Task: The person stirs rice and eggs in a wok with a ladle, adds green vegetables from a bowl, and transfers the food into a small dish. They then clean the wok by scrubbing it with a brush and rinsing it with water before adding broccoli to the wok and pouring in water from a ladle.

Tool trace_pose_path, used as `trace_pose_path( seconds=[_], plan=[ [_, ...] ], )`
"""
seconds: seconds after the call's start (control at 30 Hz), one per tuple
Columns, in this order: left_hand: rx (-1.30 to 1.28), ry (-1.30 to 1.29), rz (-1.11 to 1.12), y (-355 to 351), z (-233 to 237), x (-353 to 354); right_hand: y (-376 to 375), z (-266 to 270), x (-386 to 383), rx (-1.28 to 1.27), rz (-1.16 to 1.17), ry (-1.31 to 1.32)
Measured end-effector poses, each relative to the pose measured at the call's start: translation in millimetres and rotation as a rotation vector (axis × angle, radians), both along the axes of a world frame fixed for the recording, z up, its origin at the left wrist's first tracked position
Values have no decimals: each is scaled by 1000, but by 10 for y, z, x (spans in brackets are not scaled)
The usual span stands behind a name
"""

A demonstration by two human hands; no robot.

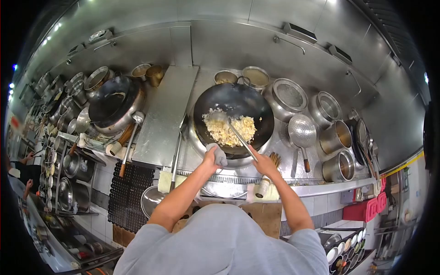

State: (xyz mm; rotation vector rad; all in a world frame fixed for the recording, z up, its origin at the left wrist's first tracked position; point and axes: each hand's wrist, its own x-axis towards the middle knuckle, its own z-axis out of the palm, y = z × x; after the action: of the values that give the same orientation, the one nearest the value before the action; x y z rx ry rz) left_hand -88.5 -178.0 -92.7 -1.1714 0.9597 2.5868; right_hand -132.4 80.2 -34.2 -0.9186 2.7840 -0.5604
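A person in a grey shirt [220, 243] stands at the range, left hand [210, 158] clasping a cloth [221, 157] at the near rim of a black wok [229, 98], right hand [264, 165] wrapped around the handle of a ladle [237, 134]. Good work here likely means a steady rim and low, sweeping strokes that lift without spilling. What looks like fried rice [242, 129] lies just beyond both hands, the ladle's bowl amid its left part. Farther back rises a steel wall [238, 46].
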Motion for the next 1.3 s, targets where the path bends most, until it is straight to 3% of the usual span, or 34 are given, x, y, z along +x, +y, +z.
trace_pose_path(
  seconds=[0.1,0.13,0.23,0.27,0.33,0.43,0.47,0.5,0.53,0.57,0.63,0.7,0.77,0.83,0.9,0.93,0.97,1.03,1.1,1.17,1.2,1.27,1.3],
  plan=[
    [22,146,-41,8,-747,-332,351,682,396,284,-25,100],
    [-18,159,54,87,-645,-348,440,862,540,418,-91,120],
    [-250,219,80,255,-747,-276,601,1159,796,281,-112,47],
    [-246,220,85,349,-494,-171,733,1192,807,118,-75,-45],
    [-109,101,189,443,269,192,896,1271,758,168,-86,-55],
    [-179,200,152,420,-104,242,819,1057,706,249,-144,-149],
    [-149,386,63,349,-392,327,765,816,636,224,-171,-5],
    [-174,331,87,392,-437,555,735,723,604,199,-199,151],
    [-138,249,111,410,-122,906,659,751,645,192,-217,215],
    [-197,284,142,391,-148,1180,587,774,687,176,-235,277],
    [-287,196,58,361,523,1408,598,954,702,139,-219,220],
    [-171,155,134,375,336,985,697,1040,722,7,-94,87],
    [-126,131,95,229,177,419,583,1524,774,93,-82,-85],
    [-44,105,156,234,686,401,653,1855,779,233,8,-81],
    [-68,30,295,325,871,449,704,1825,686,239,32,-39],
    [-157,27,247,320,796,416,720,1738,695,255,55,-26],
    [-87,96,175,272,524,374,659,1565,673,217,34,17],
    [-288,373,124,233,-418,428,542,1072,482,138,-17,51],
    [-234,254,116,253,-135,916,560,755,469,-245,137,185],
    [-388,374,132,209,228,1095,403,1330,762,-262,-316,-713],
    [-304,210,161,213,70,1019,439,1240,701,-249,-303,-730],
    [-322,253,286,211,-23,515,522,993,579,-918,-250,-1232],
    [-215,298,139,76,-364,268,319,1138,645,-1151,-229,-1236]
  ],
)
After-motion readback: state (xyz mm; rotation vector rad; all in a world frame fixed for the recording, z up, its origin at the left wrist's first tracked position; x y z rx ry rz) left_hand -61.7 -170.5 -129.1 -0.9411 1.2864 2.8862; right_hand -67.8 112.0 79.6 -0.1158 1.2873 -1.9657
